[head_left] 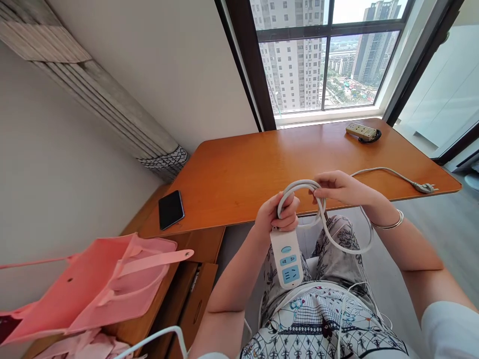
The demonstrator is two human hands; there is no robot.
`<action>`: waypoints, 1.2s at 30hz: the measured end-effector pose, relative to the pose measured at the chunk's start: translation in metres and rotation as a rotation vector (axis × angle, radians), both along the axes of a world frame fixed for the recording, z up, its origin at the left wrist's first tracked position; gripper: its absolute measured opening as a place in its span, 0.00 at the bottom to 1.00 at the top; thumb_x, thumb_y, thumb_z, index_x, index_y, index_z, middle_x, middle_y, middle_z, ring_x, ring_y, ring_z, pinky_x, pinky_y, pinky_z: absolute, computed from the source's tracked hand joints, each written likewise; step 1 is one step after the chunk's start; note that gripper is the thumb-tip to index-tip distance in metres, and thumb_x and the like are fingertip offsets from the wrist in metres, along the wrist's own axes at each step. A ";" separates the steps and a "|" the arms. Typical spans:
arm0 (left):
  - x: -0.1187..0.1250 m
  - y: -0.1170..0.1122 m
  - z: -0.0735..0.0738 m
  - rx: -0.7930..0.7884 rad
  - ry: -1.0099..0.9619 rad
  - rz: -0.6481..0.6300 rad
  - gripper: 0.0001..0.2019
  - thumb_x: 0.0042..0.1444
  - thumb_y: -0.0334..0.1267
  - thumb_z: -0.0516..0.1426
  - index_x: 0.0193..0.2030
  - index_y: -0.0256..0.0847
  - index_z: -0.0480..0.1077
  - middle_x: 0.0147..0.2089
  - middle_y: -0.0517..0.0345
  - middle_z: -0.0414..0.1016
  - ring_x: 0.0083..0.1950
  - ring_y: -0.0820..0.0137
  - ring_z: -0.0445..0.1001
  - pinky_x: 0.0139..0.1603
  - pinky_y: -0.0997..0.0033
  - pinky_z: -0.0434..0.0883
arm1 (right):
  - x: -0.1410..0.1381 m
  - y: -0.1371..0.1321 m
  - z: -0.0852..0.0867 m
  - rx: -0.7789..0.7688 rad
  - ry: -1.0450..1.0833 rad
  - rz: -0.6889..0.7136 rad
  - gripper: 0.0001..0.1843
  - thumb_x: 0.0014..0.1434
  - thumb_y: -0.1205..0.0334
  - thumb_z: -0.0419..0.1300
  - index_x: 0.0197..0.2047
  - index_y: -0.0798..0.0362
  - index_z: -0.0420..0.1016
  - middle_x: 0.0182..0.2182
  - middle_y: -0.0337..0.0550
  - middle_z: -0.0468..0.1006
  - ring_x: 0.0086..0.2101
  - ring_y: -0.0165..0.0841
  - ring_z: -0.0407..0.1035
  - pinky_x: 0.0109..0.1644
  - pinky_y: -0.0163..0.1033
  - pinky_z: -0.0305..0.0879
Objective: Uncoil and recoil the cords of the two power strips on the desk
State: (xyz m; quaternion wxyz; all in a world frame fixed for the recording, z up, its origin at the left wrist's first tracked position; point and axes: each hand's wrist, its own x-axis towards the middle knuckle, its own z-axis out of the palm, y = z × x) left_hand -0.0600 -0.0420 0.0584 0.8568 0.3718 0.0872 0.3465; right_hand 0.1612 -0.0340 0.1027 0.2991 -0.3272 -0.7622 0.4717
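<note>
My left hand (279, 212) is closed around loops of a white power cable (299, 183). Just below its fingers hangs the white power strip (287, 259) with blue socket faces, over my lap. To the right, my right hand (339, 188) pinches the same cable at the side of the coil. A loose loop droops below this hand. The cable's far end runs over the table to a plug (424, 188) near the right edge. Exactly where the cable joins the strip is hidden by my left hand.
The wooden table (239, 174) stretches ahead beneath a window. On it lie a black phone (171, 209) at the left and a beige power strip (361, 131) with a black cord at the far right. A pink bag (108, 284) sits open at my left.
</note>
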 end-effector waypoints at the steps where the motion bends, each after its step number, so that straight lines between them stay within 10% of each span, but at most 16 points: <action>1: -0.001 0.001 0.000 -0.050 -0.011 0.038 0.22 0.64 0.48 0.56 0.24 0.40 0.54 0.18 0.72 0.53 0.10 0.88 0.34 0.11 0.82 0.47 | 0.000 0.001 -0.006 -0.118 0.092 0.041 0.20 0.61 0.43 0.62 0.38 0.54 0.73 0.31 0.41 0.79 0.33 0.32 0.75 0.38 0.38 0.72; 10: 0.000 0.003 0.008 -0.297 0.022 0.198 0.22 0.71 0.46 0.46 0.25 0.38 0.56 0.21 0.72 0.47 0.11 0.87 0.34 0.13 0.84 0.50 | -0.017 -0.016 -0.052 -0.518 0.533 -0.074 0.16 0.50 0.62 0.71 0.41 0.53 0.71 0.33 0.35 0.74 0.30 0.27 0.75 0.39 0.35 0.74; 22: 0.010 0.006 0.003 -0.233 0.146 0.155 0.18 0.67 0.51 0.54 0.34 0.38 0.69 0.17 0.75 0.43 0.12 0.84 0.40 0.18 0.81 0.57 | -0.017 -0.017 -0.036 -0.598 0.750 -0.220 0.07 0.48 0.68 0.59 0.35 0.55 0.72 0.27 0.34 0.67 0.20 0.20 0.42 0.23 0.31 0.56; 30: 0.011 0.004 0.013 -0.224 0.082 0.261 0.23 0.68 0.53 0.52 0.27 0.40 0.57 0.16 0.75 0.41 0.12 0.83 0.40 0.17 0.82 0.55 | -0.017 -0.024 -0.054 -0.684 0.808 -0.146 0.23 0.50 0.62 0.64 0.51 0.49 0.71 0.38 0.42 0.79 0.38 0.34 0.75 0.47 0.46 0.75; 36: 0.014 0.007 0.007 -0.270 0.083 0.278 0.23 0.70 0.53 0.48 0.28 0.40 0.60 0.15 0.74 0.42 0.11 0.82 0.41 0.18 0.81 0.57 | -0.028 -0.036 -0.068 -0.770 0.891 -0.217 0.21 0.52 0.65 0.64 0.50 0.50 0.71 0.31 0.36 0.76 0.37 0.35 0.77 0.53 0.48 0.74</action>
